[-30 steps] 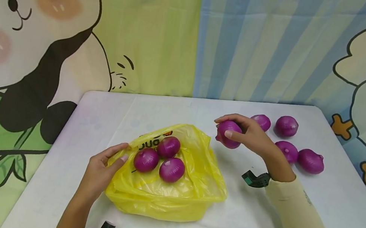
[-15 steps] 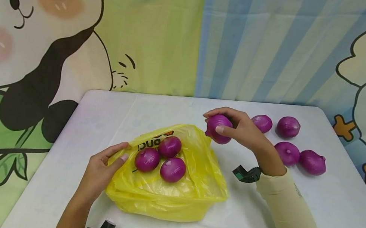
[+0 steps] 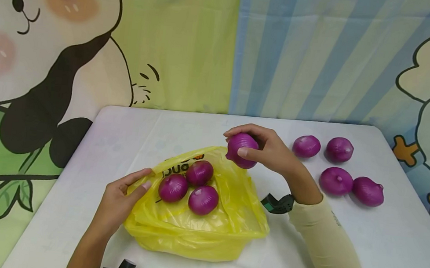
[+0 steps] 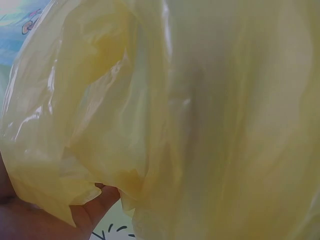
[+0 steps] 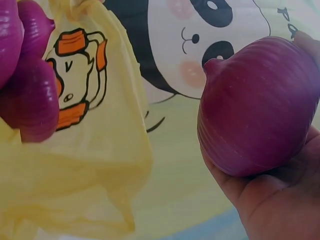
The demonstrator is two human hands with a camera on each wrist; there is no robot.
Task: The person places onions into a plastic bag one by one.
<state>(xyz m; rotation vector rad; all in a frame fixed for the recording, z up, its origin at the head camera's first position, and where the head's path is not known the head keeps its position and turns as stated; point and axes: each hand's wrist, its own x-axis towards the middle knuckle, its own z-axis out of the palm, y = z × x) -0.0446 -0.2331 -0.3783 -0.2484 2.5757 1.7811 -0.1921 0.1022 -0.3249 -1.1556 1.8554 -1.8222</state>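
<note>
Onion (image 3: 244,148) in the right hand (image 3: 270,151) is gripped firmly, with the fingers curled over its far side and the thumb pressed to its near side; its pointed tip is turned toward eight o'clock. Since the earlier frames it has been carried leftward, and it is now seen at the one o'clock edge of the yellow bag (image 3: 187,241), where the rim is overlapped in the head view; in the right wrist view a gap is left between onion and bag. By the left hand (image 3: 120,196), unmoved, the bag's rim is held at ten o'clock between the thumb and the fingers, which are set slightly apart. Inside the bag, three onions (image 3: 203,200) are clustered. Farther out, at two o'clock from the bag, four onions (image 3: 335,181) are left on the table (image 3: 399,261); one, partly covered by the hand a second ago, is now fully exposed.
</note>
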